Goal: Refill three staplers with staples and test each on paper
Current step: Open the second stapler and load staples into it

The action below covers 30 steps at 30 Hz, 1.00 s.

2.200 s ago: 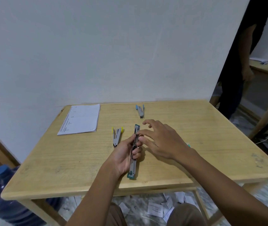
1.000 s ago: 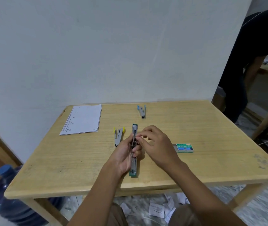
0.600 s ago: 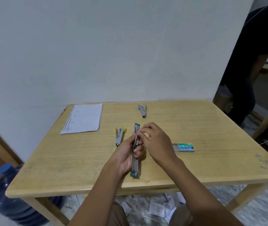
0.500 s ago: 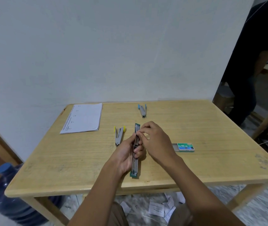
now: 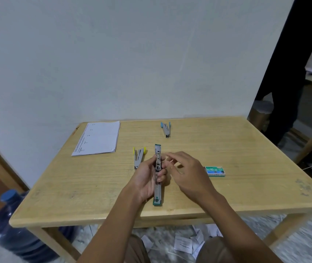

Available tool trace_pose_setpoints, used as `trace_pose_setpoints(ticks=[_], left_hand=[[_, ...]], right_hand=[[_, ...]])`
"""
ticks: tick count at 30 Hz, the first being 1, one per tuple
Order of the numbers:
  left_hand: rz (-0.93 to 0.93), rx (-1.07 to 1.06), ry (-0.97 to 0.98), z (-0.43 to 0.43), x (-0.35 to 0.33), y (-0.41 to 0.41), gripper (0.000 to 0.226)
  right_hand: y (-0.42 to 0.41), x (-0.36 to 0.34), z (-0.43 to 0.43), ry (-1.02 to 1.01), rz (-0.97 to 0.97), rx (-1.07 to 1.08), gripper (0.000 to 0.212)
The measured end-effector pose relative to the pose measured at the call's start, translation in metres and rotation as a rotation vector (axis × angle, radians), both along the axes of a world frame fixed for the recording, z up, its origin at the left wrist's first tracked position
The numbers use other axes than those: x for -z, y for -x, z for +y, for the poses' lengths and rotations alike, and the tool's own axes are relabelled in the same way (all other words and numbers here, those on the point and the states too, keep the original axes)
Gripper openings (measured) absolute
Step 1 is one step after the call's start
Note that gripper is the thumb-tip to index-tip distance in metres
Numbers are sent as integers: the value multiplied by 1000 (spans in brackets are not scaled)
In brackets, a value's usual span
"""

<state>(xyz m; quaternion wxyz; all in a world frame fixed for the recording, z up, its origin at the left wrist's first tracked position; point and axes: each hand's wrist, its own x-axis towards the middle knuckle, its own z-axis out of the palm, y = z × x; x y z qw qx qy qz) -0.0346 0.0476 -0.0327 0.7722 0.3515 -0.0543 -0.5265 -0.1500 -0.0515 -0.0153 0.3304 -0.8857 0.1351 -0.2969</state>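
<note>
A green stapler [image 5: 157, 194] lies unfolded flat near the table's front edge, its metal staple channel facing up. My left hand [image 5: 145, 177] grips its middle, thumb on the left side and fingers curled round the right. My right hand [image 5: 186, 170] hovers just right of the stapler, blurred, with fingers loosely spread and nothing visible in them. A yellow stapler [image 5: 138, 157] lies just left of the green one. Far back lies a blue stapler [image 5: 166, 129]. The green staple box [image 5: 214, 171] sits to the right of my right hand.
A stack of white paper [image 5: 98, 138] lies at the wooden table's [image 5: 255, 160] back left. A blue water jug [image 5: 16, 232] stands on the floor at left. Paper scraps litter the floor below. A person in dark clothes [image 5: 293, 76] stands at far right.
My right hand has come off the green stapler's channel and moved a little right, its fingers spreading. My left hand keeps its grip on the stapler.
</note>
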Motion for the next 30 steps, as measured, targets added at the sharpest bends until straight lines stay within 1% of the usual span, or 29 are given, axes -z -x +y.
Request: trace_pose_setpoints(ticks=[3,7,9,10,13,14,16,18,19,22,23,24,25,28,29,30], left_hand=[[24,-47,8,1,-2,0,26],[120,-175,32,-4,-15,2,29],[129,-228,38,-5,-24,3,31],[126,-244,39,-4,-29,4,32],[130,-258,61,-3,-40,4,32],[136,-264,74,-3,-43,5,32],[126,-277,85,-1,-46,4,31],[69,-252,69,4,-48,4,31],[8,-210,45,7,-48,4,31],[-171,-37,-31,18,-45,10,32],[-217,8,-45,21,-45,13,33],[-259,43,-55,24,-46,16,32],[-286,67,-57,26,-47,19,30],[-286,106,-21,31,-50,25,27],[-286,119,-10,32,-49,25,27],[-294,130,-6,33,-48,25,28]], right_hand=[[18,-3,2,39,64,-110,39],[31,-5,-7,171,271,-270,75],[32,-3,-13,211,292,-310,83],[31,-3,-15,209,274,-319,81],[28,-4,-18,199,167,-329,58],[27,-4,-18,207,128,-335,54],[25,-5,-18,179,58,-321,52],[24,-11,-16,78,-27,-276,55],[22,-15,-15,29,-83,-257,54],[13,-29,-10,-188,-203,-224,32],[9,-33,-8,-281,-217,-199,29],[6,-38,-5,-367,-216,-174,31],[2,-40,-3,-450,-193,-148,37],[-6,-44,2,-764,-57,-214,70],[-8,-43,4,-850,-23,-248,71],[-10,-44,6,-908,-14,-277,65]])
